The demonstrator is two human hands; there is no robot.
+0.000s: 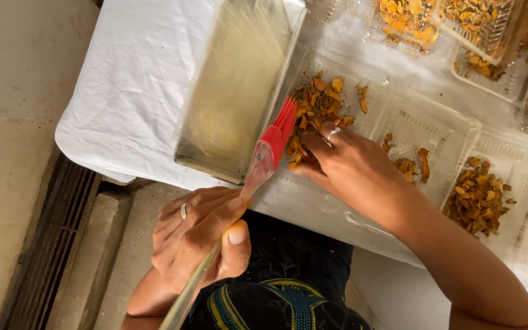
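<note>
Red silicone bristles tip the pastry brush (258, 177), whose clear handle runs diagonally from the lower middle of the frame up to the centre. The left hand (200, 241), low in the frame and left of centre, has its fingers (206, 211) curled shut around that handle, thumb pressed along it, a ring on one finger. The bristle end lies over the edge between a rectangular metal tin (236, 91), upper centre, and a clear plastic tray (337, 122) just right of it. The right hand (352, 168), at mid-frame, reaches into this tray with its fingers (313, 143) bent down onto a heap of dried orange-brown pieces (313, 110); whether they pinch any of them is hidden. More clear trays with the same dried pieces (478, 198) sit to the right and along the top edge. All of it rests on a tabletop under a white cloth (129, 91), with a concrete floor (13, 153) at the left.
</note>
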